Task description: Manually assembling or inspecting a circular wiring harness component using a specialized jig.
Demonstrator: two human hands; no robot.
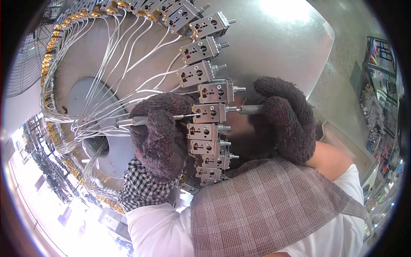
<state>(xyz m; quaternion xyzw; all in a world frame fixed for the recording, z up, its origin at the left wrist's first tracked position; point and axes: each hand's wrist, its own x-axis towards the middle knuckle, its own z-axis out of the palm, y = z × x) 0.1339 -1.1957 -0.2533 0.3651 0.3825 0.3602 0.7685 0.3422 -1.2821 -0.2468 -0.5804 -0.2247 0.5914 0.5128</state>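
Both my hands wear dark, fuzzy knit gloves. My left hand (160,132) is closed round a slim screwdriver-like tool (133,121); its thin metal shaft reaches the wired side of a small metal switch box (209,113). From the opposite side, my right hand (291,118) grips a grey rod-shaped driver (251,109), its narrow end meeting that box's protruding shaft. Above sits another box (216,91) of the same kind, and below it one more (202,131). The glove hides most of the left tool's handle.
A ring of similar boxes with yellowish fittings (51,55) curves round a large metal disc (128,47). Bundles of white wires (102,73) run to a grey hub (113,150). A broad shiny metal surface (278,38) lies beyond, with a fan guard (25,64) far left.
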